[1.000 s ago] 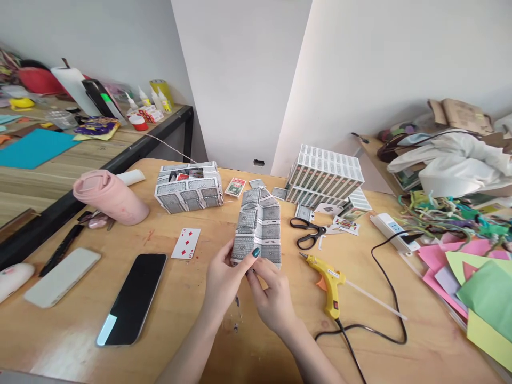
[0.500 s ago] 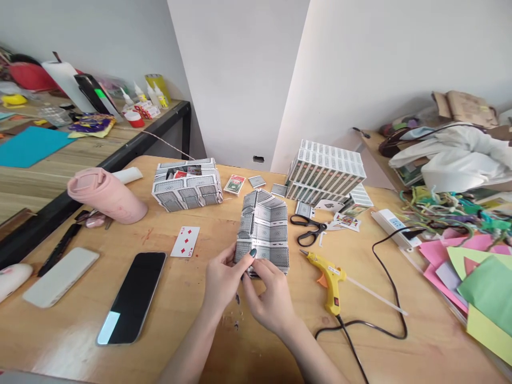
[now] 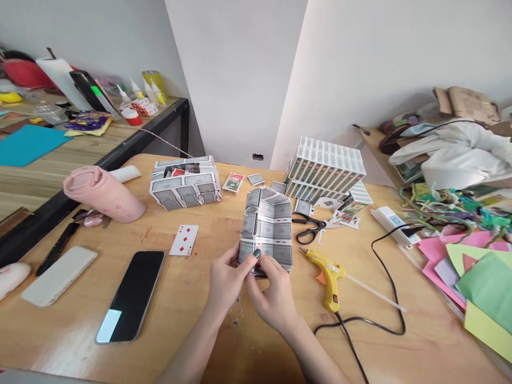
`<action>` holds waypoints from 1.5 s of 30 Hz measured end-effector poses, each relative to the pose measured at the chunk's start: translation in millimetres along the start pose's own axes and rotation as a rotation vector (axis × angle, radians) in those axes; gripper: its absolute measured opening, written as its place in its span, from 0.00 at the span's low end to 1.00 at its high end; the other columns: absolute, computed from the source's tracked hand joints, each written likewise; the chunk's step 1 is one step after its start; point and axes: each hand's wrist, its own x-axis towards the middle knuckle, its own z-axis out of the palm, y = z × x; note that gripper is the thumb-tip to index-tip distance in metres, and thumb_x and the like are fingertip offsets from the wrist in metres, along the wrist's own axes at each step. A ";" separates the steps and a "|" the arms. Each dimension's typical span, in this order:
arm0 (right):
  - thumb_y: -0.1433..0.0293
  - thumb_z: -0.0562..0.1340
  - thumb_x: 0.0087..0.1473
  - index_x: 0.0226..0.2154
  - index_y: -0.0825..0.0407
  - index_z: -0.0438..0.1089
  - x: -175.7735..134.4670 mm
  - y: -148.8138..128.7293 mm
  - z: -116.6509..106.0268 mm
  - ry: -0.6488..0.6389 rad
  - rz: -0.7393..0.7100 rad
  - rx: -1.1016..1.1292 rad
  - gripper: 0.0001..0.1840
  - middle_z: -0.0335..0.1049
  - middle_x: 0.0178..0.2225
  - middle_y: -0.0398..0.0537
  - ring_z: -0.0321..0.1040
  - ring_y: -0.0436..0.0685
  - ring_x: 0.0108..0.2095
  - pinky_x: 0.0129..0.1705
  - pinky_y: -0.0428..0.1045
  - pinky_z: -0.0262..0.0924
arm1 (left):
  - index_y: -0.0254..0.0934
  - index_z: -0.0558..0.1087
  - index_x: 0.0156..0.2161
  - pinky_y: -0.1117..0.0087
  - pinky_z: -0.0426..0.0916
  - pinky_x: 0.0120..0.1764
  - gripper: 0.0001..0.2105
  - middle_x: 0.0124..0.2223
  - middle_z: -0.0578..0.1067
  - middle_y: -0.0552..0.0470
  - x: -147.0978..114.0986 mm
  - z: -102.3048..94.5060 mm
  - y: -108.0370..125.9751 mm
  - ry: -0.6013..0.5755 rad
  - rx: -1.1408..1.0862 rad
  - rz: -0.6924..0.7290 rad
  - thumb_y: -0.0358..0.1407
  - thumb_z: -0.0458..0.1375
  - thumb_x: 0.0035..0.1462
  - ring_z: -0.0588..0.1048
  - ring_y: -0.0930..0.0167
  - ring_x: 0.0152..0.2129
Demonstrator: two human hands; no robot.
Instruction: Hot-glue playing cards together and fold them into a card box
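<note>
Both hands grip the near end of an open box made of grey-backed playing cards (image 3: 267,226). My left hand (image 3: 227,277) holds its near left corner, thumb on top and fingers around the side. At the near edge, my right hand (image 3: 274,293) pinches beside the left thumb; its fingertips are partly hidden. Right of the box lie black-handled scissors (image 3: 310,229) and a yellow glue gun (image 3: 330,277) with a glue stick in its back. A three of diamonds (image 3: 183,240) lies face up to the left. Behind it stands another playing-card box (image 3: 186,189) with cards inside.
Stacked card decks (image 3: 326,170) stand at the back right, near a red-and-green card pack (image 3: 233,182). A phone (image 3: 132,296), a white slab (image 3: 60,276) and a pink tumbler (image 3: 106,194) occupy the left. A power strip (image 3: 394,226), cord and coloured paper (image 3: 488,288) lie right.
The playing-card box and both hands have shifted slightly right. The grip on its near end looks the same, and the view has moved a little.
</note>
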 end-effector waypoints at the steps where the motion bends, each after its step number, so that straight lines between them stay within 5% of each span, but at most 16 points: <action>1: 0.71 0.57 0.56 0.44 0.54 0.66 -0.7 0.8 -0.2 0.002 0.023 0.021 0.12 0.71 0.34 0.50 0.69 0.56 0.33 0.35 0.50 0.64 | 0.35 0.77 0.42 0.73 0.72 0.39 0.16 0.39 0.80 0.52 -0.3 0.9 0.7 -0.015 0.001 -0.003 0.41 0.64 0.49 0.77 0.66 0.39; 4: 0.71 0.56 0.57 0.53 0.55 0.63 -1.5 0.7 -2.4 -0.008 0.077 0.092 0.21 0.72 0.37 0.52 0.71 0.57 0.36 0.39 0.51 0.66 | 0.35 0.77 0.44 0.72 0.73 0.40 0.18 0.41 0.80 0.50 -1.4 2.2 2.0 -0.054 0.013 0.005 0.43 0.63 0.51 0.78 0.65 0.40; 11: 0.68 0.54 0.59 0.43 0.52 0.70 14.2 -0.2 -27.8 -0.108 0.207 0.339 0.12 0.69 0.31 0.45 0.65 0.53 0.32 0.38 0.48 0.64 | 0.39 0.69 0.55 0.66 0.71 0.51 0.24 0.52 0.76 0.48 -3.7 -8.2 0.5 -0.277 0.022 0.035 0.45 0.61 0.55 0.74 0.65 0.49; 14: 0.67 0.56 0.59 0.42 0.51 0.72 24.9 2.8 -41.2 -0.193 0.216 0.492 0.12 0.70 0.31 0.43 0.65 0.53 0.33 0.38 0.47 0.63 | 0.39 0.68 0.53 0.64 0.74 0.47 0.24 0.48 0.76 0.46 -6.5 -15.8 2.5 -0.176 0.162 0.048 0.43 0.64 0.52 0.76 0.65 0.45; 18: 0.64 0.57 0.60 0.50 0.49 0.71 32.4 6.0 -52.2 -0.193 0.188 0.546 0.18 0.73 0.41 0.45 0.67 0.55 0.39 0.42 0.48 0.63 | 0.41 0.70 0.47 0.70 0.75 0.32 0.19 0.45 0.74 0.49 -8.1 -23.3 15.0 0.011 0.455 0.326 0.37 0.65 0.49 0.76 0.70 0.34; 22: 0.62 0.58 0.60 0.57 0.48 0.65 31.3 8.6 -57.1 -0.274 0.180 0.536 0.24 0.72 0.47 0.47 0.69 0.56 0.42 0.45 0.50 0.64 | 0.46 0.69 0.51 0.71 0.71 0.30 0.20 0.51 0.69 0.50 -1.0 -24.9 35.9 -0.185 0.677 0.564 0.36 0.64 0.52 0.71 0.75 0.28; 25: 0.61 0.59 0.60 0.60 0.48 0.61 28.9 10.8 -58.6 -0.305 0.170 0.541 0.27 0.72 0.48 0.49 0.70 0.57 0.46 0.48 0.52 0.65 | 0.47 0.66 0.54 0.68 0.71 0.33 0.26 0.54 0.69 0.51 7.2 -23.8 47.7 -0.308 0.815 0.543 0.36 0.66 0.49 0.70 0.75 0.27; 33: 0.61 0.58 0.60 0.61 0.48 0.61 27.6 12.7 -61.2 -0.315 0.136 0.509 0.27 0.72 0.51 0.50 0.68 0.61 0.51 0.53 0.58 0.64 | 0.46 0.70 0.52 0.68 0.70 0.32 0.19 0.51 0.71 0.51 18.1 -25.5 59.7 -0.403 0.867 0.511 0.39 0.62 0.53 0.70 0.75 0.26; 45: 0.72 0.57 0.56 0.62 0.53 0.57 22.7 12.2 -59.2 -0.264 0.094 0.352 0.31 0.75 0.42 0.50 0.71 0.54 0.38 0.46 0.52 0.67 | 0.44 0.68 0.55 0.68 0.70 0.39 0.24 0.47 0.72 0.51 18.9 -24.8 56.9 -0.381 0.880 0.538 0.39 0.63 0.52 0.74 0.71 0.35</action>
